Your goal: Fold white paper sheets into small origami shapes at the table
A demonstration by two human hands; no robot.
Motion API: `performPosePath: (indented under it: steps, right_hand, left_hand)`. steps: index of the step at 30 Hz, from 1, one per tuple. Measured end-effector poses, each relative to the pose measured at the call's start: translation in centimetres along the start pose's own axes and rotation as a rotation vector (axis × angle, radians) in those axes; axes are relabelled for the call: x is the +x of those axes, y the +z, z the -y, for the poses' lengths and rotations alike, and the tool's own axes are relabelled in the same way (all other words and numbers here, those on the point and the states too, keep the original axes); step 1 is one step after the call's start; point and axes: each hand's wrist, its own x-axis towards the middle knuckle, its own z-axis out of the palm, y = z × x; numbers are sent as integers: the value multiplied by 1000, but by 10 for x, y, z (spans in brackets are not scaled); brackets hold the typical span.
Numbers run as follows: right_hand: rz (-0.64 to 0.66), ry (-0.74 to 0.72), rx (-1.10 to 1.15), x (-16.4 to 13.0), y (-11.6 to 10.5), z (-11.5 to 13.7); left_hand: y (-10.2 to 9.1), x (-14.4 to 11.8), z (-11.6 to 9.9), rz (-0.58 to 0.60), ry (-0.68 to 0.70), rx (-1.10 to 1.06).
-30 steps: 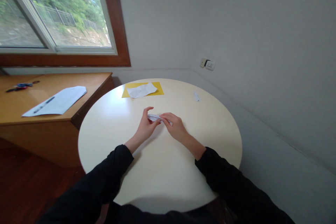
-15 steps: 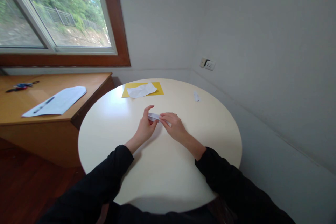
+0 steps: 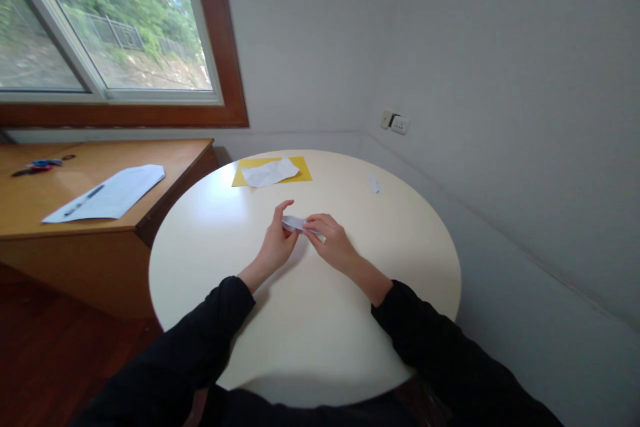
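A small folded piece of white paper (image 3: 294,222) is held between my two hands above the middle of the round table (image 3: 310,320). My left hand (image 3: 277,240) grips its left end, thumb below, with the index finger raised and curled away from the paper. Pinched between the thumb and fingers of my right hand (image 3: 330,238) is the right end, partly hidden by those fingers. How the paper is folded inside the grip is too small to make out.
Toward the table's far edge, a crumpled white sheet (image 3: 270,172) lies on a yellow sheet (image 3: 305,167). A small white scrap (image 3: 375,184) is at the far right. On the wooden desk (image 3: 190,153) at left are papers (image 3: 125,190), a pen (image 3: 85,200) and scissors (image 3: 44,164).
The paper has tilted slightly between my fingers, and its upper face looks a little wider. Both hands stay almost in place.
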Motion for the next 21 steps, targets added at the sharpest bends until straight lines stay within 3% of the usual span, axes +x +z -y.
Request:
performPosePath:
  steps: [21]
  right_hand:
    - [-34, 1, 8, 1, -3, 10]
  left_hand:
    - [1, 1, 2, -27, 1, 1]
